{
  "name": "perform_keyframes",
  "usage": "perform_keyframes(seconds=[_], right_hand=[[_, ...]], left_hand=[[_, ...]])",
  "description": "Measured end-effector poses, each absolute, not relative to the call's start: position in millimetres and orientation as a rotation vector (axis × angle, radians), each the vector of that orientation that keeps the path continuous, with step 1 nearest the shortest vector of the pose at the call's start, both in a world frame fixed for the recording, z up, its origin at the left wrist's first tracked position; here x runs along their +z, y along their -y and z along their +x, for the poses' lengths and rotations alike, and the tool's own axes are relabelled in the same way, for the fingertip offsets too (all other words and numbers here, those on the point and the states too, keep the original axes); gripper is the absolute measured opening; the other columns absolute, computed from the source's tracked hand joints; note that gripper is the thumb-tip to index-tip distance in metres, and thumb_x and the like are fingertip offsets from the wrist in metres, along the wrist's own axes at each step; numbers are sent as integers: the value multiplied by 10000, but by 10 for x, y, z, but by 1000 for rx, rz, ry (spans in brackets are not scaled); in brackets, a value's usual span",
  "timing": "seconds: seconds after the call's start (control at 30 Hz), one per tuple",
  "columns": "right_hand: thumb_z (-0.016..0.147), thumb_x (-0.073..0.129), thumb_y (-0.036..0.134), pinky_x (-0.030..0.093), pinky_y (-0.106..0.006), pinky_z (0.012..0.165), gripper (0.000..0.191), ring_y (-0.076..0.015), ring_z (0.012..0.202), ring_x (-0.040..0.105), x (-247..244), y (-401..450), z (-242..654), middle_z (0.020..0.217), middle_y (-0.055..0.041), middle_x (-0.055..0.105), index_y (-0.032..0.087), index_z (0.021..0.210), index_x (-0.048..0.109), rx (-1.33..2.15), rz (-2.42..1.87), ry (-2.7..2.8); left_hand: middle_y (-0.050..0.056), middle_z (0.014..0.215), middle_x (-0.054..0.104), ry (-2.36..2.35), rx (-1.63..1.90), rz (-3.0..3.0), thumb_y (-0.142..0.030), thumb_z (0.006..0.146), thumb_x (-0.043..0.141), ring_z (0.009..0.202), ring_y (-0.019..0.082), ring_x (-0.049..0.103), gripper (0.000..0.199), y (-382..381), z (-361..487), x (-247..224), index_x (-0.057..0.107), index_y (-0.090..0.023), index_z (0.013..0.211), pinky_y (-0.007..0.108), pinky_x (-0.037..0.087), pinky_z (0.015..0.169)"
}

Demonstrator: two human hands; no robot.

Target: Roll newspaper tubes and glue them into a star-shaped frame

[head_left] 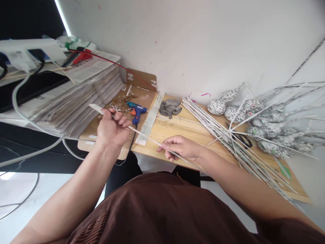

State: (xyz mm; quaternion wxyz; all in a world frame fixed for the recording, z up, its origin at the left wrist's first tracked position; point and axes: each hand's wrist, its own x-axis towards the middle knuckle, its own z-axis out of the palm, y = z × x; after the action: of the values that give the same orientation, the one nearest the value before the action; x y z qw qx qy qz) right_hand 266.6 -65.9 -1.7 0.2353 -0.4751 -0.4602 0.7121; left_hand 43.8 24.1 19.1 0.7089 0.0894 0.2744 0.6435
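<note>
A thin rolled newspaper tube slants between my two hands above the table's front edge. Its wider, partly flat end sticks out past my left hand, whose fingers are curled closed around it. My right hand pinches the slim part further down, with the tail running on under the wrist. Behind the tube a printed paper strip lies across the wood. A blue glue gun rests on the cardboard just beyond my left hand.
A tall newspaper stack with a power strip stands left. Rolled paper tubes lie in a bundle on the right, beside several woven paper shapes. A grey cloth sits mid-table. Black scissors handles show under the tubes.
</note>
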Motion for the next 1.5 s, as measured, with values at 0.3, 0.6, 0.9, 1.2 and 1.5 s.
perform_keyframes(seconds=[0.3,0.6,0.9,1.2,1.5], right_hand=[[848,638,373,453,-233,557,261,-83,527,542,-49,554,2527,615,-4,605,114,848,676,1907,-1235,1340],[850,636,375,412,-220,555,283,-71,495,508,-84,465,2415,538,6,581,101,792,683,1894,-1218,1326],[870,565,490,453,-259,611,373,-113,612,574,23,571,2621,708,-18,609,143,981,644,1928,-1357,1464],[898,494,504,420,-242,568,392,-102,550,527,-55,985,2955,626,-10,595,152,802,637,1415,-1636,1625],[885,527,514,326,-189,430,400,-58,411,399,-13,1026,3101,498,46,480,128,817,607,1919,-1413,1290]], left_hand=[[-53,465,302,-598,1413,201,-455,970,288,369,78,273,432,-224,457,190,435,-198,657,190,239,376],[-63,469,302,-580,1424,224,-467,965,308,368,75,277,407,-234,456,153,430,-194,690,189,245,365],[-59,471,322,-593,1485,248,-468,968,300,390,78,277,398,-310,310,163,413,-191,705,190,229,386],[-69,464,292,-633,1538,209,-477,967,294,382,81,231,399,-434,240,137,394,-191,706,195,197,389],[-68,470,290,-572,1530,190,-439,984,272,377,74,232,393,-402,187,169,402,-184,714,186,195,372]])
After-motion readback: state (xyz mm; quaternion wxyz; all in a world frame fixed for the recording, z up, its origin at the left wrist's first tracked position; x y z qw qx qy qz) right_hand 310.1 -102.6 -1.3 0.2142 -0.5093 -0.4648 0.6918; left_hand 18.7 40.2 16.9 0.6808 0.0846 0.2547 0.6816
